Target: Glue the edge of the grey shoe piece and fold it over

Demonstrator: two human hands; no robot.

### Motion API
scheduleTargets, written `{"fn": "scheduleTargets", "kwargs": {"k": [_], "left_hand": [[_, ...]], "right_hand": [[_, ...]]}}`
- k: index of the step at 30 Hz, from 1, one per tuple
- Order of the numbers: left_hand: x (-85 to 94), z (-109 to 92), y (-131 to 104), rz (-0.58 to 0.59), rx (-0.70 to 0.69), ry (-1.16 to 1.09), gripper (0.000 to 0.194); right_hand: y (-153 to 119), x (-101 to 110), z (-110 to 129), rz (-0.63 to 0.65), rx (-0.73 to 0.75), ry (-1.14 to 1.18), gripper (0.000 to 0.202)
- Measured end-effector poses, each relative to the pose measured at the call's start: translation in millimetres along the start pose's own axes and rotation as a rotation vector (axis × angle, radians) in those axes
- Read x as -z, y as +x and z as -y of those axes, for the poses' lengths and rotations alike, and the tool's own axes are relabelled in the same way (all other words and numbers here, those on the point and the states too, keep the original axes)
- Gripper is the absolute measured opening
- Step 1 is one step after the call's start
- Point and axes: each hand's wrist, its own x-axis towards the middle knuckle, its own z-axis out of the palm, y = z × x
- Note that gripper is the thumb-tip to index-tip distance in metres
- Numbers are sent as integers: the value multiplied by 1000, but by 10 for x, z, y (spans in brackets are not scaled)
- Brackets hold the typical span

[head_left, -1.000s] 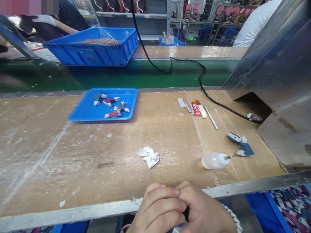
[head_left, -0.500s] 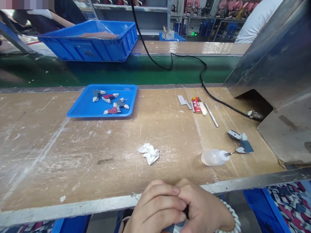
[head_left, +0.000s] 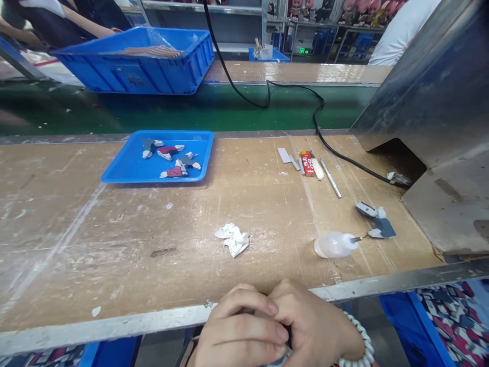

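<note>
My left hand [head_left: 244, 329] and my right hand [head_left: 309, 323] are pressed together at the table's front edge, fingers curled. Between them is a small blue-grey piece [head_left: 281, 359], mostly hidden by my fingers. A crumpled white tissue [head_left: 234, 239] lies just beyond my hands. To the right, a squeeze bottle [head_left: 335, 245] rests on its side, its thin nozzle pointing at small blue-grey and white moulded parts [head_left: 383, 227]. Farther back, a blue tray [head_left: 122, 173] holds several small parts in blue-grey, dark red and white.
A red lighter [head_left: 307, 163] and a silver pen-like tool [head_left: 331, 179] lie at the back right. A black cable [head_left: 355, 164] runs to a metal housing [head_left: 416, 102]. Bins of parts [head_left: 454, 316] sit below the edge. A co-worker's arm reaches behind the blue crate [head_left: 133, 76].
The view has shifted slightly, so the table things sit a little higher and farther left. My hands stay clasped on the piece, which now shows less between my fingers.
</note>
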Motion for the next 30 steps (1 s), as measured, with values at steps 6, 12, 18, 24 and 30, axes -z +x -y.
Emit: {"fn": "scheduleTargets", "kwargs": {"k": [6, 12, 18, 24, 30], "left_hand": [[-21, 38, -51, -27, -2, -9, 21], [-33, -35, 10, -62, 63, -33, 17], [-53, -54, -6, -68, 70, -61, 17], [-44, -23, -46, -59, 44, -57, 16], [-19, -11, -10, -20, 15, -53, 15]], "right_hand": [[-7, -18, 10, -8, -32, -5, 55], [-11, -25, -24, -4, -36, -23, 59], [0, -13, 3, -36, 10, -21, 52], [5, -11, 8, -43, 23, -2, 50], [-1, -14, -3, -50, 20, -3, 52]]}}
